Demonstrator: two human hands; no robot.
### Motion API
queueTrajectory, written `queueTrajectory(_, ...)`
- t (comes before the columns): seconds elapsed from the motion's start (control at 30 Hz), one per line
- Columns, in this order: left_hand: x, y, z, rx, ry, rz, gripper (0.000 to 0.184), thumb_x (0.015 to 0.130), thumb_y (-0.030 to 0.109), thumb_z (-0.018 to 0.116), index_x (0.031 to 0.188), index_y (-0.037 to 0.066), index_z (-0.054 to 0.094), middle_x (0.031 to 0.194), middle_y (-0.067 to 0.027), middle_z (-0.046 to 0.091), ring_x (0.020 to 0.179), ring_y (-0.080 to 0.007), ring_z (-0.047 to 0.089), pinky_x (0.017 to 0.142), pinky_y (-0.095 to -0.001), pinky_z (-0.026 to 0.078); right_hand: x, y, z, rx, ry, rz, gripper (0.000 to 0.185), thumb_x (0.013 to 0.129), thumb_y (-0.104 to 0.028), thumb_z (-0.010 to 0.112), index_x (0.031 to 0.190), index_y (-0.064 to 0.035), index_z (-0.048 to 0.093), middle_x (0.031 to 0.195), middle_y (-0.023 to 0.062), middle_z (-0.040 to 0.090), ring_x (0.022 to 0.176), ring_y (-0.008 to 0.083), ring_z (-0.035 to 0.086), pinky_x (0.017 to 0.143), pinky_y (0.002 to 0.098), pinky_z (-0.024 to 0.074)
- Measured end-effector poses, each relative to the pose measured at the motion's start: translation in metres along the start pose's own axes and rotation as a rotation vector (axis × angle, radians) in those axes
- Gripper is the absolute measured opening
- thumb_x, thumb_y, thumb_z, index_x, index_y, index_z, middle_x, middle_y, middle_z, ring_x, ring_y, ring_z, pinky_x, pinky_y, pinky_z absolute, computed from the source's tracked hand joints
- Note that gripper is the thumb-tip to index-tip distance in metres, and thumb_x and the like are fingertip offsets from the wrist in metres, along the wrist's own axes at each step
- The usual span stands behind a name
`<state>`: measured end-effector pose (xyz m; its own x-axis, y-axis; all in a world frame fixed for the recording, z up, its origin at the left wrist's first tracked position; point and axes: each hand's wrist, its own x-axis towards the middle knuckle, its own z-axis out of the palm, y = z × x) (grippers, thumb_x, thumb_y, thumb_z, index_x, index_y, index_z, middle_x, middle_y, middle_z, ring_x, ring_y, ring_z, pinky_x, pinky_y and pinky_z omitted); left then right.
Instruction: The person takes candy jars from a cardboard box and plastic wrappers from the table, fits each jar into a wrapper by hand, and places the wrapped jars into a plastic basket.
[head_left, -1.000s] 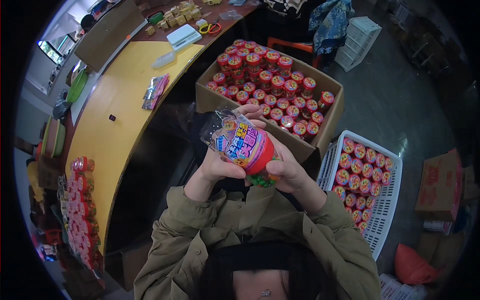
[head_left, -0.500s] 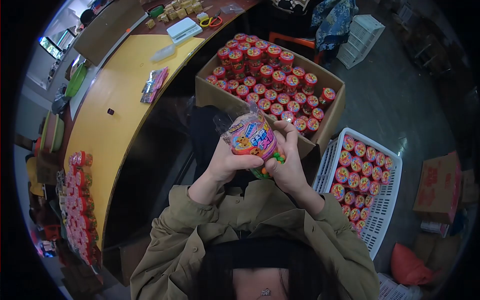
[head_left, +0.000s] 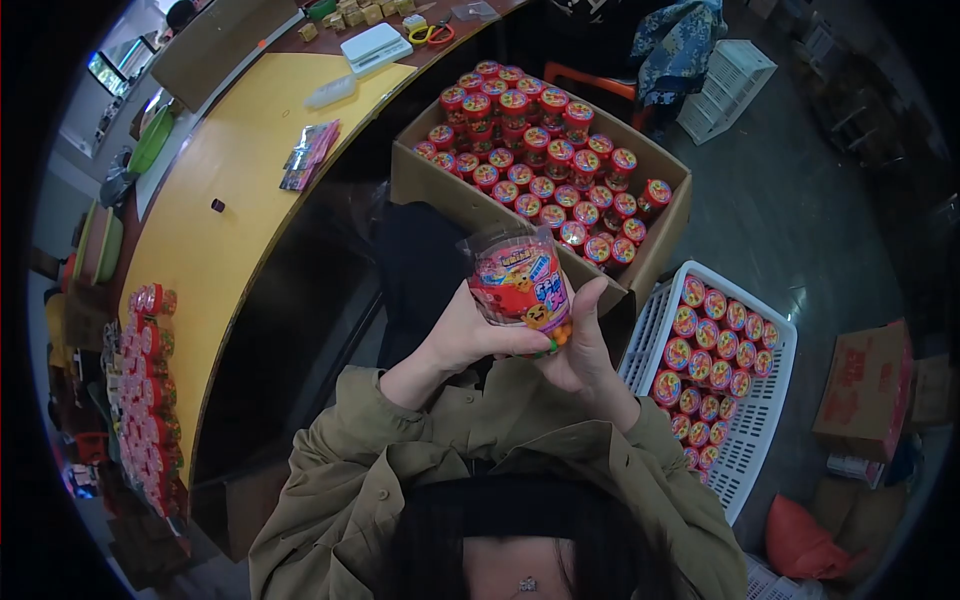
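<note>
A candy jar [head_left: 520,290] with a printed plastic sleeve around it is held in front of my chest, with green and orange candies showing at its lower end. My left hand [head_left: 465,330] wraps its left side, thumb across the front. Against the lower right side rests my right hand [head_left: 585,350], its thumb raised off the jar and its other fingers partly hidden behind it. Just beyond, a cardboard box [head_left: 455,200] holds many red-lidded jars [head_left: 527,205]. A small stack of flat printed sleeves [head_left: 311,155] lies on the yellow table [head_left: 225,260].
At the right stands a white plastic basket [head_left: 745,440] with more jars. Wrapped jars [head_left: 150,400] line the table's near left edge. A white scale [head_left: 375,47], scissors [head_left: 432,35] and a small dark cap [head_left: 217,205] lie on the table. A carton [head_left: 860,390] is far right.
The jar has turned in my hands, and the sleeve now covers more of it, hiding the red lid. My right thumb has lifted away from the jar.
</note>
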<state>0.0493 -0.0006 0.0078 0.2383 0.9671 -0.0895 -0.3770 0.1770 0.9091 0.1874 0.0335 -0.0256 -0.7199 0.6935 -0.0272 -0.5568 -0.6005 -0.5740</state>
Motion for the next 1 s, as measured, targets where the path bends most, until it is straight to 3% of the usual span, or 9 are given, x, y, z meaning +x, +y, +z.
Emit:
queueTrajectory(0.03,0.001,-0.002,0.004,-0.021,0.025,0.102,0.068,0.061,0.011,0.079,0.118,-0.001,0.044,0.108,-0.0094,0.056,0.098,-0.0162,0.056,0.087,-0.0295,0.045,0.001,0.001,0.002,0.03,0.016,-0.036,0.079,0.082,-0.065,0.035,0.134,-0.0072,0.019,0.127,0.0106,0.039,0.12,0.0233,0.043,0.096,0.0373,0.0432)
queueTrajectory(0.07,0.001,-0.003,0.005,-0.042,0.05,0.205,0.05,0.062,0.009,0.08,0.105,0.0,0.055,0.096,-0.0074,0.062,0.089,-0.0138,0.059,0.083,-0.0278,0.047,0.001,0.002,0.004,0.029,0.018,-0.035,0.079,0.082,-0.065,0.035,0.134,-0.0072,0.019,0.127,0.0106,0.039,0.12,0.0233,0.043,0.096,0.0373,0.0432)
queueTrajectory(0.2,0.0,-0.005,-0.004,-0.047,0.037,0.22,0.053,0.062,0.01,0.08,0.107,-0.001,0.054,0.098,-0.0077,0.062,0.092,-0.014,0.059,0.084,-0.029,0.047,0.002,0.002,0.01,0.023,0.024,-0.057,0.078,0.082,-0.065,0.033,0.132,-0.0061,0.022,0.126,0.011,0.041,0.119,0.0215,0.044,0.095,0.036,0.0434)
queueTrajectory(0.33,0.001,-0.01,0.0,-0.106,0.183,0.222,0.058,0.06,0.013,0.081,0.109,-0.002,0.053,0.098,-0.0069,0.061,0.092,-0.0142,0.059,0.085,-0.0288,0.046,0.009,-0.001,0.012,0.089,0.056,-0.026,0.074,0.085,-0.064,0.031,0.128,-0.0039,0.031,0.121,0.0107,0.046,0.115,0.0209,0.048,0.094,0.0361,0.0442)
queueTrajectory(0.47,0.009,-0.009,-0.02,0.682,0.339,0.502,0.062,0.052,0.017,0.083,0.105,0.0,0.056,0.097,-0.0094,0.061,0.09,-0.0189,0.061,0.08,-0.0298,0.048,-0.002,0.0,-0.004,-0.008,0.048,0.067,0.069,0.086,-0.058,0.039,0.125,-0.0005,0.038,0.117,0.0104,0.051,0.109,0.0174,0.051,0.092,0.0336,0.0452)
queueTrajectory(0.5,0.01,-0.007,-0.02,0.798,0.336,0.573,0.062,0.051,0.015,0.082,0.105,0.0,0.056,0.098,-0.0109,0.061,0.089,-0.0215,0.062,0.079,-0.0304,0.049,-0.004,-0.003,-0.002,0.045,0.057,0.04,0.064,0.087,-0.051,0.048,0.125,-0.0004,0.038,0.119,0.0101,0.05,0.107,0.0157,0.052,0.091,0.0319,0.0447)
queueTrajectory(0.53,0.011,-0.014,-0.02,0.821,0.335,0.583,0.061,0.05,0.013,0.081,0.104,0.001,0.057,0.099,-0.0124,0.061,0.088,-0.0258,0.062,0.078,-0.0313,0.049,-0.007,-0.005,0.001,0.047,0.074,0.033,0.064,0.087,-0.051,0.048,0.125,-0.0004,0.038,0.119,0.0101,0.05,0.107,0.0157,0.052,0.091,0.0319,0.0447)
queueTrajectory(0.63,0.008,-0.025,-0.013,0.796,0.39,0.594,0.058,0.052,0.014,0.081,0.102,0.001,0.058,0.099,-0.0126,0.061,0.088,-0.0261,0.062,0.077,-0.0314,0.05,-0.012,-0.006,0.006,-0.029,0.118,0.054,0.058,0.084,-0.037,0.062,0.124,-0.0001,0.04,0.117,0.0092,0.052,0.107,0.0159,0.052,0.092,0.0322,0.0435)
queueTrajectory(1.0,0.013,-0.044,-0.021,0.839,0.377,0.609,0.061,0.051,0.014,0.083,0.104,0.001,0.055,0.098,-0.0132,0.059,0.087,-0.0277,0.06,0.075,-0.0335,0.05,-0.009,-0.014,0.006,-0.041,0.145,0.099,0.051,0.084,-0.028,0.062,0.12,0.0023,0.043,0.112,0.0111,0.053,0.104,0.0166,0.054,0.091,0.0335,0.0444)
